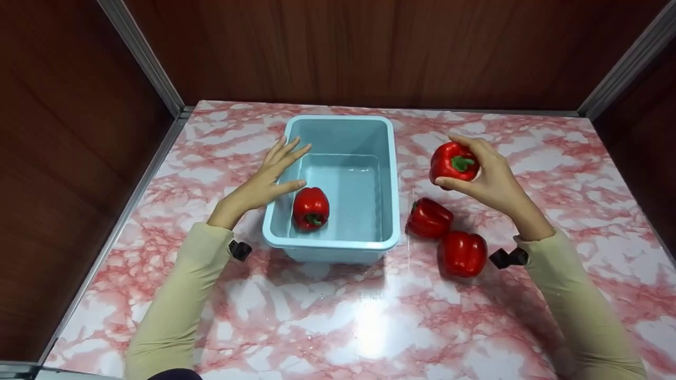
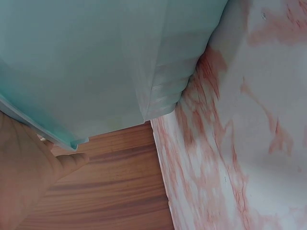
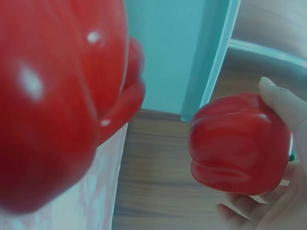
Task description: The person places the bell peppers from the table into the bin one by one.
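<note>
Right hand point(image 1: 494, 177): grasping the held pepper point(image 1: 443, 158), thumb on its near side, fingers round the far side.
Held pepper: red, raised off the table, right of the bin and beyond the two loose ones; green stem turned toward the palm (right wrist view catches only a speck of it).
Left hand point(image 1: 259, 182): released, fingers straight and spread over the bin's left rim; whether they touch it, cannot tell.
Bin point(image 1: 330, 244): light blue, rectangular, long sides running away from the person.
Binned pepper point(image 1: 310, 203): red, inside, toward the near left corner, stem facing the near end.
Loose peppers: two, both red. Farther pepper point(image 1: 432, 219) lies just beside the bin's right wall; nearer pepper point(image 1: 465, 253) sits close against it, toward the right wrist.
Table point(image 1: 296, 327): red-and-white marbled top, glare spot in front of the bin.
Back panel point(image 1: 348, 53): dark brown wood grain.
Sleeves: pale yellow-green, small black device at each wrist.
</note>
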`<state>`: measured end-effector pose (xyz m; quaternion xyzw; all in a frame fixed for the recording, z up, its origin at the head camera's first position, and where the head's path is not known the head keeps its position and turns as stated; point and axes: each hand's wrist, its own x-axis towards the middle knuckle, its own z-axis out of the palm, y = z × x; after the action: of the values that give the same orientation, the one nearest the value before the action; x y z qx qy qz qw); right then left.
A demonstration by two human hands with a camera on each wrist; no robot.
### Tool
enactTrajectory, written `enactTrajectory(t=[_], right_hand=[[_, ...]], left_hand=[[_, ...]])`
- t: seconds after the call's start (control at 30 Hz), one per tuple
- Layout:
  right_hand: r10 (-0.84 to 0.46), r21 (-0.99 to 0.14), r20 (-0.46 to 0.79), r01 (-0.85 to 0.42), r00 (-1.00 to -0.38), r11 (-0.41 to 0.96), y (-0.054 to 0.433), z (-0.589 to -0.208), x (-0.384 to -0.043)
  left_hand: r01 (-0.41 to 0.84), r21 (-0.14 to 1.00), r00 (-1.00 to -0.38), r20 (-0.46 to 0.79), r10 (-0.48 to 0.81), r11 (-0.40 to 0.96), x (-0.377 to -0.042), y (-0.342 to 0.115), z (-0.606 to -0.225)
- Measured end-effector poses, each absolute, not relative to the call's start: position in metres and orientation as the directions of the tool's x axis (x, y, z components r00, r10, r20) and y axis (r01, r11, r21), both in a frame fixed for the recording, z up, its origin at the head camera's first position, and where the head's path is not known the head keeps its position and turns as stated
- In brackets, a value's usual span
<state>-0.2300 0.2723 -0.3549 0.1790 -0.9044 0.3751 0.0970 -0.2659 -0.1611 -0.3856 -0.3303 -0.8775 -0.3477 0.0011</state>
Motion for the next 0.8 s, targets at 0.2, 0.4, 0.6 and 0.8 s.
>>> enactTrajectory(t=[0.2, 0.4, 0.6, 0.8], right_hand=[[-0.260, -0.638, 0.319, -0.409, -0.912, 0.653, 0.2695, -0.3528, -0.2302], [-0.267, -0.630, 0.332, -0.423, -0.905, 0.651, 0.2667, -0.3499, -0.2308], [-0.272, -0.625, 0.335, -0.429, -0.902, 0.652, 0.2654, -0.3487, -0.2316], [-0.285, -0.620, 0.332, -0.436, -0.899, 0.652, 0.2645, -0.3475, -0.2317]], left_hand=[[0.586, 0.604, -0.780, 0.240, 0.578, 0.540, -0.2664, -0.1618, -0.3874], [0.582, 0.609, -0.781, 0.235, 0.578, 0.539, -0.2655, -0.1614, -0.3854], [0.571, 0.614, -0.788, 0.224, 0.574, 0.545, -0.2643, -0.1612, -0.3850], [0.571, 0.612, -0.788, 0.222, 0.575, 0.547, -0.2635, -0.1606, -0.3841]])
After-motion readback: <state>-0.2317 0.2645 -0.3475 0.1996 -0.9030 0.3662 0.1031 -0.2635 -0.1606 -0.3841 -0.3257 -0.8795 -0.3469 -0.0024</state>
